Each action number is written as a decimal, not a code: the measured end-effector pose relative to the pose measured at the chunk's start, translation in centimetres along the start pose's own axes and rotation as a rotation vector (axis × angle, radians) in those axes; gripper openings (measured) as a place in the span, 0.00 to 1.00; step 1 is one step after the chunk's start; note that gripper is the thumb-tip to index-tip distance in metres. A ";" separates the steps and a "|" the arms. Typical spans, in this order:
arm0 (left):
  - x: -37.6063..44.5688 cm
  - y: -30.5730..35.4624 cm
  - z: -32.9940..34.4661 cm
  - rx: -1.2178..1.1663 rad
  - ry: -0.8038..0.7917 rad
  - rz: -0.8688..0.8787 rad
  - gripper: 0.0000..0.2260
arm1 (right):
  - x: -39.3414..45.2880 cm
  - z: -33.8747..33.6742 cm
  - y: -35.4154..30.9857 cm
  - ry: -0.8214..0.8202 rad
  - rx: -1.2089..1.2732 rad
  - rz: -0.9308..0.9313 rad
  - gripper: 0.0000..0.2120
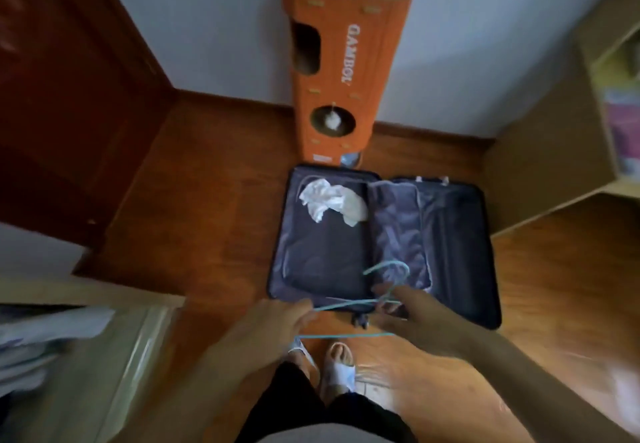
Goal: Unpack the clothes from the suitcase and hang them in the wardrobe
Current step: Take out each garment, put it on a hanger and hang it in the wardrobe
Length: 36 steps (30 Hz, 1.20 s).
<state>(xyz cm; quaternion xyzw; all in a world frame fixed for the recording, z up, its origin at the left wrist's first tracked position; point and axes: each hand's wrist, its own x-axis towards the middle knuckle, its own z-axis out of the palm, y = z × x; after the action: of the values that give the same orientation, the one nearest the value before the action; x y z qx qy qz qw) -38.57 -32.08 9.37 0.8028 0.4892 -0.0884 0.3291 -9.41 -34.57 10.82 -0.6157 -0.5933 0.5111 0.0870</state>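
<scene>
A dark blue suitcase (450, 241) lies open on the wooden floor in front of me. A crumpled white garment (329, 200) sits in the far corner of its left half. I hold a thin light-blue wire hanger (346, 305) above the suitcase's near edge. My left hand (284, 318) grips the hanger's left end. My right hand (412, 311) holds it near the neck, below the hook (391, 267). The frame is blurred, so finger positions are unclear.
An orange cardboard cat house (349, 61) stands against the wall behind the suitcase. A dark red door (69, 113) is at the left, a pale wooden shelf unit (561, 137) at the right. Light clothes (41, 338) hang at the lower left. My slippered feet (339, 363) are below.
</scene>
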 end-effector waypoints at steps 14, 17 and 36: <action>31.4 -12.4 20.8 -0.154 -0.055 -0.361 0.23 | 22.8 -1.7 27.7 0.654 0.133 0.604 0.15; 38.4 -16.3 28.0 -0.105 -0.153 -0.412 0.24 | 31.0 0.4 35.3 0.734 0.200 0.609 0.16; 72.4 -27.4 34.6 0.096 0.248 -0.288 0.14 | 47.6 5.3 47.9 0.843 0.328 0.480 0.14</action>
<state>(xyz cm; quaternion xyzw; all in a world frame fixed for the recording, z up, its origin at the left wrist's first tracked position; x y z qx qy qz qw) -18.87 7.63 -62.85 0.7440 0.6310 -0.0582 0.2118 6.65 -11.70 -50.88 -0.8655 -0.2606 0.3105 0.2944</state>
